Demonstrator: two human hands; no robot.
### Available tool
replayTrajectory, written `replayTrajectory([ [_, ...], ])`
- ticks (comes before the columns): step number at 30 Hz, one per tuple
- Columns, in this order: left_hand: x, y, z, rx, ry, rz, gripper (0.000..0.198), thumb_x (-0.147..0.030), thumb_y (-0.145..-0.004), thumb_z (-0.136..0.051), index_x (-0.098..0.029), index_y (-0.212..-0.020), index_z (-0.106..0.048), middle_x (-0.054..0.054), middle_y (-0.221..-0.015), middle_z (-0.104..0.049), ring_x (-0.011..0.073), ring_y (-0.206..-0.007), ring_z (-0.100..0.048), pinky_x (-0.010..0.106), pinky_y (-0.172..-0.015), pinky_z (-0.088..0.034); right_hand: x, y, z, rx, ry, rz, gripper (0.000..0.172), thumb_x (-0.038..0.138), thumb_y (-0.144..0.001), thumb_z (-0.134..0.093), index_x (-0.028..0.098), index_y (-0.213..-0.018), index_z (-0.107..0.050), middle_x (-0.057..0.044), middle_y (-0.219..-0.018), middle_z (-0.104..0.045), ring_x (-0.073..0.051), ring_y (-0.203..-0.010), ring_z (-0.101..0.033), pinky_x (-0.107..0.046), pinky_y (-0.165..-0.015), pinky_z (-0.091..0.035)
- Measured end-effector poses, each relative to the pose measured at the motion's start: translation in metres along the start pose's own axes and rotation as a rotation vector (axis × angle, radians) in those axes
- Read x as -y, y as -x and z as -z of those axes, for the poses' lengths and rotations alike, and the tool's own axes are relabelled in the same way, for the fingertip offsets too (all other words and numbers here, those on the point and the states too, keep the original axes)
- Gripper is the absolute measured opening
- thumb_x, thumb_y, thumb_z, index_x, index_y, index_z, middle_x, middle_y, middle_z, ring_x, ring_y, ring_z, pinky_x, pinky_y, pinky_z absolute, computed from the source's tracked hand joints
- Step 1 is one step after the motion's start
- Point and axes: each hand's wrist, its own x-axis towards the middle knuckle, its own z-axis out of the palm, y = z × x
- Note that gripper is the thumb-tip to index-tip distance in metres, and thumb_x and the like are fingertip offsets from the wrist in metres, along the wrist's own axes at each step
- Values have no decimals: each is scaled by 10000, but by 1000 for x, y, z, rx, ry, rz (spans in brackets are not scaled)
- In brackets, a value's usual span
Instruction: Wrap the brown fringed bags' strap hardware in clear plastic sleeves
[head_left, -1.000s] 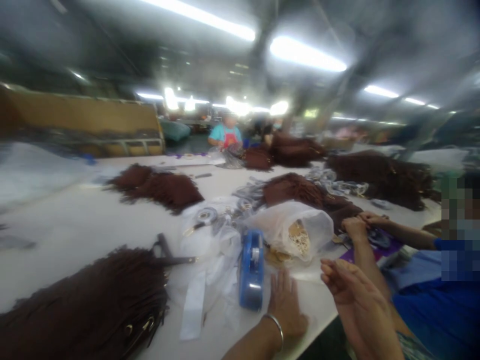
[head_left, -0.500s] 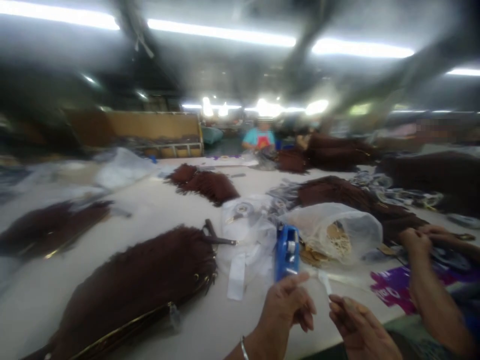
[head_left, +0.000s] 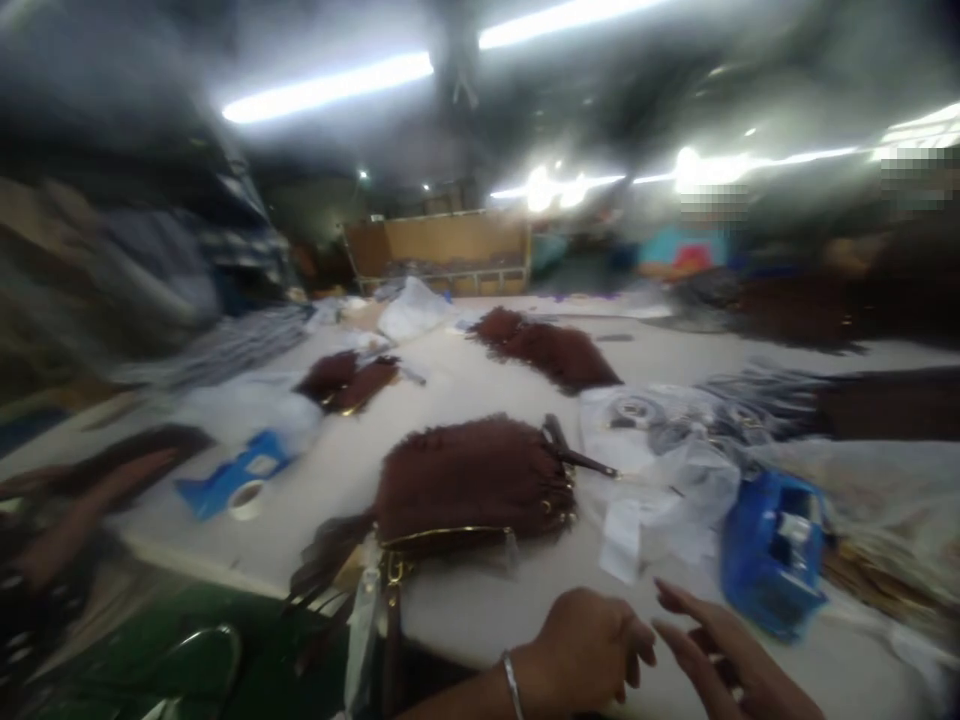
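Observation:
My left hand (head_left: 589, 645), with a silver bracelet at the wrist, is over the table's front edge. Its fingers are curled together, and anything between them is too small to make out. Close on its right is my right hand (head_left: 731, 655), fingers apart, with nothing visible in it. A blue tape dispenser (head_left: 772, 555) stands just beyond my right hand. To the left of my hands lies a dark brown fringed bag (head_left: 469, 480) with gold zip and rings, its strap hanging off the edge. A white paper slip (head_left: 621, 540) lies between bag and dispenser.
Another blue tape dispenser (head_left: 262, 465) is on the left, near a person's arm (head_left: 97, 505). More brown fringed pieces (head_left: 555, 350) lie farther back. Clear plastic bags (head_left: 694, 470) and rolls are on the right. A person in a turquoise top (head_left: 649, 250) is across the table.
The view has swung left, so the bag and dispenser appear farther right. The white strip by my right hand no longer shows there, and that hand's fingers have spread; my left fingers have curled in.

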Motion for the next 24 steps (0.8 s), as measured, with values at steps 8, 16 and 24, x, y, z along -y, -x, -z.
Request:
replayTrajectory([
  [8, 31, 68, 51, -134, -7, 164, 260, -312, -793, -501, -201, -781, -736, 5, -590, -608, 149, -505, -528, 244, -486, -401, 70, 13, -98, 291, -201, 102, 287, 538, -734, -659, 296, -860, -746, -17, -747, -711, -204, -667, -658, -257, -627, -557],
  [16, 48, 127, 136, -666, -823, -184, 360, -206, -930, -414, -210, -1269, -538, 103, -1242, -604, 249, -1176, -526, 412, -1024, -414, 87, 12, -139, 304, -326, -53, 361, 489, -792, -617, 231, -1042, -589, 18, -678, -680, -155, -552, -597, -248, -529, -485],
  [24, 39, 97, 227, -459, -948, -99, 249, -109, -874, -437, -170, -997, -645, 109, -1021, -656, 264, -1001, -578, 419, -928, -415, 129, -6, -196, 331, 160, 429, 151, 281, -910, -496, 238, -858, -631, -1, -820, -681, -171, -764, -626, -258, -699, -422],
])
